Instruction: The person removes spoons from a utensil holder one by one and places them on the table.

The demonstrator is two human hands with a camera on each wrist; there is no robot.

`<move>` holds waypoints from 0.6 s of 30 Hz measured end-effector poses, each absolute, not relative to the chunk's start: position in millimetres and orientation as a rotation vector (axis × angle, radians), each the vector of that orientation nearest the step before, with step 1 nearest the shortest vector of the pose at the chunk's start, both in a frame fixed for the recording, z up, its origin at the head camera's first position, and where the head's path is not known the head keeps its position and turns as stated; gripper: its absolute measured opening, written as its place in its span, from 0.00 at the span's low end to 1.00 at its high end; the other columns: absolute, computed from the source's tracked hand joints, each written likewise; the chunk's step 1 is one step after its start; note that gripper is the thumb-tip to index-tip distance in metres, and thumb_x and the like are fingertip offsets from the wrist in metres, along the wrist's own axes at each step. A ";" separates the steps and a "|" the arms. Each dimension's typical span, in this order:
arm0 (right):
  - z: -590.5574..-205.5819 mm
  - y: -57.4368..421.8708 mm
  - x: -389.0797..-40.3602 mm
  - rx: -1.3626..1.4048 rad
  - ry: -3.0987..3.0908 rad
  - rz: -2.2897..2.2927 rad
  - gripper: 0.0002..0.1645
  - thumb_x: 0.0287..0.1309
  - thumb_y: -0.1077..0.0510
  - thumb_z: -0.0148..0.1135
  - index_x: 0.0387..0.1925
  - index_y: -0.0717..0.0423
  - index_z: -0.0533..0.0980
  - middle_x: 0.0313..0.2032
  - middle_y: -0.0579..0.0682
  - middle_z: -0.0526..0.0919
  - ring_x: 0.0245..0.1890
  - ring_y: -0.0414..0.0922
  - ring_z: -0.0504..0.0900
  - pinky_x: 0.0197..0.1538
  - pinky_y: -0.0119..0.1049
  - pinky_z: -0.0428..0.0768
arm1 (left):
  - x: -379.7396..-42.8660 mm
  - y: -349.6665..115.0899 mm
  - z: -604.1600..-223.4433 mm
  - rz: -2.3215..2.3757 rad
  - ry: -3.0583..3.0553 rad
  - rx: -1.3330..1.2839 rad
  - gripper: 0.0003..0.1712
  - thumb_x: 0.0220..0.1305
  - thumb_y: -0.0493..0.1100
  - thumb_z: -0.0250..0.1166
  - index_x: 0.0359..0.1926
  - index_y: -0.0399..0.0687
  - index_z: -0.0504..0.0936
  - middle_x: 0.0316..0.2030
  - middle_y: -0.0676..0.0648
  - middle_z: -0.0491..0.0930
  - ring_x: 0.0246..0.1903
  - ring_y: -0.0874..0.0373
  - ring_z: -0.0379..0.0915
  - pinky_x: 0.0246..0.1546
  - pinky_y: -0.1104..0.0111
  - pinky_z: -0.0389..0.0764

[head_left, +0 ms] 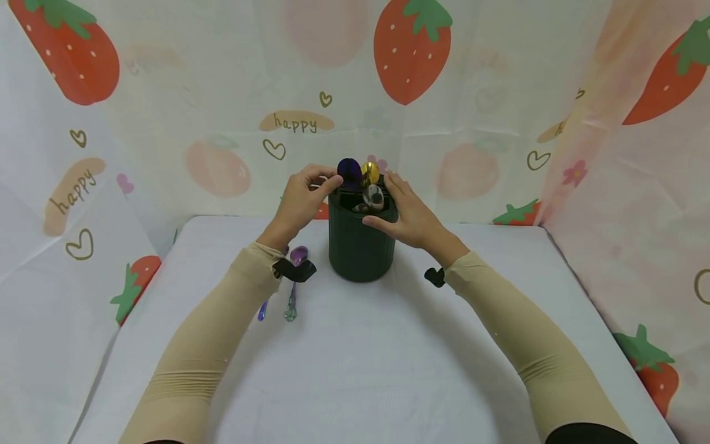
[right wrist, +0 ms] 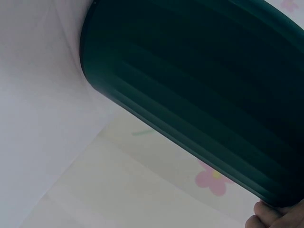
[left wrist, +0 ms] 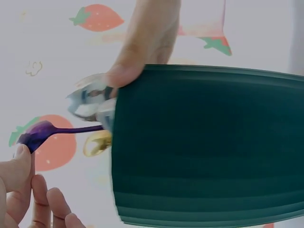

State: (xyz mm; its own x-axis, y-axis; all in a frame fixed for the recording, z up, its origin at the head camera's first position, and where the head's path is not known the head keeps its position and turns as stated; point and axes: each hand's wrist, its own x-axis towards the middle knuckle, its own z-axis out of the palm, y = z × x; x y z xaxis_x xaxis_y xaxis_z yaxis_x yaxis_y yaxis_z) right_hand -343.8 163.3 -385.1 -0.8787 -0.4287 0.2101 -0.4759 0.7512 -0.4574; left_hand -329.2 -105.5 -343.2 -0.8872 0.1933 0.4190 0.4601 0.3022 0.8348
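Observation:
A dark green ribbed container [head_left: 362,246] stands upright on the white table. My left hand [head_left: 304,196] pinches the bowl of a purple spoon [left wrist: 40,134] between thumb and fingers; the spoon's handle runs down into the container. With my right hand [head_left: 413,216] I grip the container's rim, thumb at the front and fingers along the right side. A gold spoon [head_left: 370,173] and a silver spoon [head_left: 373,197] rise bowl-up out of the opening. Their lower parts are hidden inside.
Left of the container, a purple spoon with an ornate handle [head_left: 291,308] lies on the table. Beside it is a blue spoon handle [head_left: 262,310], partly hidden by my left sleeve. A strawberry-print cloth [head_left: 471,80] hangs behind the table [head_left: 360,382] and at both sides.

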 end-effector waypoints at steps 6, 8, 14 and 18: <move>-384.7 163.5 -344.7 0.731 -2.854 0.779 0.75 0.58 0.10 0.51 0.88 0.51 0.41 0.87 0.48 0.39 0.87 0.51 0.38 0.81 0.63 0.51 | -328.5 -108.9 -335.6 -1.679 -2.253 -0.580 0.16 0.78 0.46 0.68 0.56 0.38 0.88 0.54 0.44 0.83 0.49 0.54 0.80 0.57 0.64 0.77; -384.3 163.5 -344.8 0.730 -2.851 0.779 0.75 0.58 0.10 0.51 0.88 0.51 0.41 0.87 0.48 0.39 0.87 0.51 0.38 0.81 0.63 0.51 | -328.6 -109.7 -334.0 -1.708 -2.230 -0.573 0.16 0.78 0.46 0.69 0.56 0.38 0.87 0.52 0.46 0.83 0.48 0.55 0.80 0.54 0.67 0.76; -384.0 163.0 -344.3 0.736 -2.854 0.784 0.75 0.58 0.10 0.52 0.88 0.50 0.41 0.87 0.49 0.40 0.87 0.50 0.38 0.81 0.63 0.51 | -327.8 -113.9 -328.5 -1.798 -2.158 -0.557 0.16 0.78 0.45 0.68 0.54 0.35 0.86 0.43 0.55 0.80 0.40 0.59 0.76 0.46 0.67 0.74; -383.4 162.6 -342.7 0.731 -2.865 0.780 0.75 0.58 0.10 0.52 0.88 0.49 0.40 0.87 0.48 0.39 0.87 0.50 0.38 0.82 0.63 0.50 | -326.6 -118.2 -322.7 -1.828 -2.105 -0.564 0.16 0.79 0.43 0.67 0.55 0.32 0.84 0.41 0.56 0.78 0.37 0.60 0.73 0.46 0.66 0.73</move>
State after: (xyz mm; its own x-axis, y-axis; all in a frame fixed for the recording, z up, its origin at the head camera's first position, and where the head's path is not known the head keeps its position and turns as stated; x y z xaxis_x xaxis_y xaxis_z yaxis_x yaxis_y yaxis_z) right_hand -342.7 162.6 -383.4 -0.8824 -0.4260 0.1997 -0.4685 0.7560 -0.4571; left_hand -326.6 -118.2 -322.7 -0.8792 0.0983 0.4662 0.4754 0.1152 0.8722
